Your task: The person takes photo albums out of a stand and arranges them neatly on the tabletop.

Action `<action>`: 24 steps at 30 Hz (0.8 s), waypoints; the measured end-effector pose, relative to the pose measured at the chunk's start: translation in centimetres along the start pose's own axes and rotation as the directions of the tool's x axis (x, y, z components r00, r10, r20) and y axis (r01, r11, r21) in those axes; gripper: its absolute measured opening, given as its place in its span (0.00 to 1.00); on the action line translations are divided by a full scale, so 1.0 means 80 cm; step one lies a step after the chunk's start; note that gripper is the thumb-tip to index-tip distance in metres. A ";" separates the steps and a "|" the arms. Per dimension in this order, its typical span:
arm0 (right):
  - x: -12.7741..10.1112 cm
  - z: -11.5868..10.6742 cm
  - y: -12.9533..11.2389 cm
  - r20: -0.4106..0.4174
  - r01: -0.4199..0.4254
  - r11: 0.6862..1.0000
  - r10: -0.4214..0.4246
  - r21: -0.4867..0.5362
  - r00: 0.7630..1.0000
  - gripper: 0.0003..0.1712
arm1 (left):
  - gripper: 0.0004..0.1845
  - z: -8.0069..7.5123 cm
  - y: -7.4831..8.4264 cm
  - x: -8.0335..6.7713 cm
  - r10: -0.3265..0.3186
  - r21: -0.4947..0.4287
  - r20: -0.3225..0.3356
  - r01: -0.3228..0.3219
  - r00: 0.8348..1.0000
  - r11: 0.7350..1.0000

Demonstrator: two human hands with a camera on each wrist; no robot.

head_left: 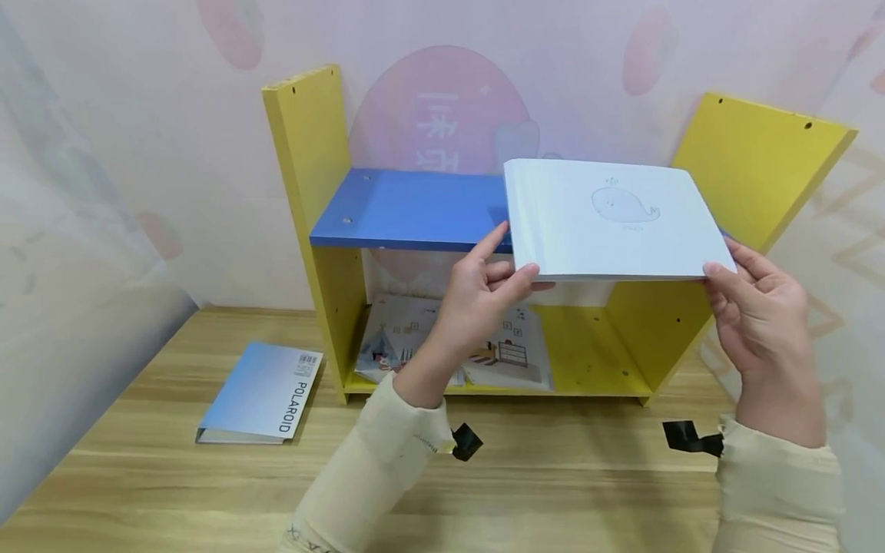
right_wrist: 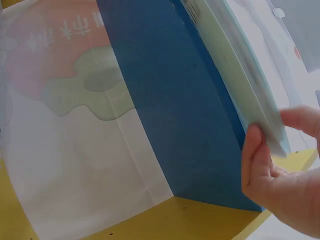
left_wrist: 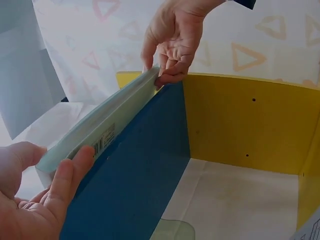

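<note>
Both hands, the left hand and right hand, are pinching the near corners of a white album hovering just above the blue shelf, so keeping it level should be helping it land flat.

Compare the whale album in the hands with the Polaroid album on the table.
The whale album is held level over the blue shelf by the left hand and right hand; the Polaroid album lies untouched on the table. The first has a pale cover with a whale outline, the second is blue with POLAROID lettering. Both are closed.
</note>
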State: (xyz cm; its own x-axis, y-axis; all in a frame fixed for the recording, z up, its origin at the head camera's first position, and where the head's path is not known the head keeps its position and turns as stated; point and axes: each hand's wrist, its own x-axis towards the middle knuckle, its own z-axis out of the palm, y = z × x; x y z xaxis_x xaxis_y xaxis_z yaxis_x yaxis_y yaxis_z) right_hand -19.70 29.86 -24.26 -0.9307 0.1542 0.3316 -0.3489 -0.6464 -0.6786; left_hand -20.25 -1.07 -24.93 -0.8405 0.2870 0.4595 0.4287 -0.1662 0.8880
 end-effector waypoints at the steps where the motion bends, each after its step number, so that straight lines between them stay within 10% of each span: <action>1: 0.000 -0.002 0.000 0.028 -0.004 1.000 0.004 0.004 1.000 0.21 | 0.39 -0.002 0.000 -0.001 -0.005 -0.008 0.005 0.005 1.000 1.000; 24: -0.008 -0.005 0.010 0.228 0.002 0.999 -0.009 0.033 0.974 0.28 | 0.40 -0.032 -0.005 -0.007 0.013 0.070 0.139 -0.023 0.990 0.997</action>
State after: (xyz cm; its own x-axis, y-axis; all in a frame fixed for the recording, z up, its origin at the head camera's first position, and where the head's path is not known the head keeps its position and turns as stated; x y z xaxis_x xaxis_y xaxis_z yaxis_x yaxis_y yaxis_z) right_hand -19.45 29.50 -25.29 -0.8781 -0.0140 0.4784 -0.3468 -0.6702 -0.6562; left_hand -20.82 -3.59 -25.60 -0.7807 0.4135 0.4686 0.4699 -0.1059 0.8764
